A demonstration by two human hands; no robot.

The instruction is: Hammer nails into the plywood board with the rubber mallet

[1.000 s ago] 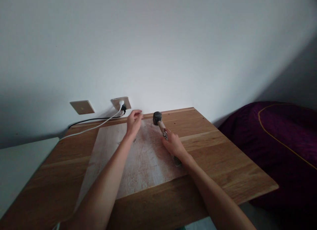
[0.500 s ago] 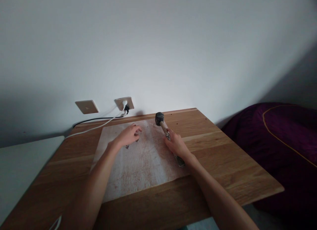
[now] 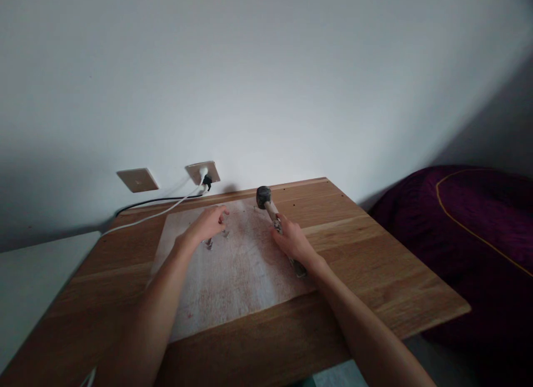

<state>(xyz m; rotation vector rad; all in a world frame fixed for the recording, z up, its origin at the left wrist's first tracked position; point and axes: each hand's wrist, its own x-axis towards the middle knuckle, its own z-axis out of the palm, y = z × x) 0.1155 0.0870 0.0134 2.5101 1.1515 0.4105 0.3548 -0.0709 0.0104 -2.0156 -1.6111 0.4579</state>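
My right hand [image 3: 292, 241] is wrapped around the light-coloured, worn handle of a mallet [image 3: 264, 197]. The mallet's dark, rounded head points away from me, over the far right part of a pale, reddish-streaked board [image 3: 233, 287]. Above the far left part of that board is my left hand [image 3: 211, 222], its fingers curled and brought near the thumb. Whether anything small sits between those fingers is too unclear to see. Just below the hand are small shiny metal pieces [image 3: 209, 244], too small to name. A thin, upright nail-like piece is faintly visible beside the mallet head.
The wooden tabletop [image 3: 345, 242] bears several small dark holes near its far edge. Against the wall, a socket [image 3: 202, 172] has white and black plugs, with cables running left. A white surface [image 3: 45, 281] stands at left, a purple beanbag [image 3: 416, 226] at right.
My left hand's fingers have curled in closer to the thumb. My right hand keeps its hold on the mallet. The whole view has shifted slightly.
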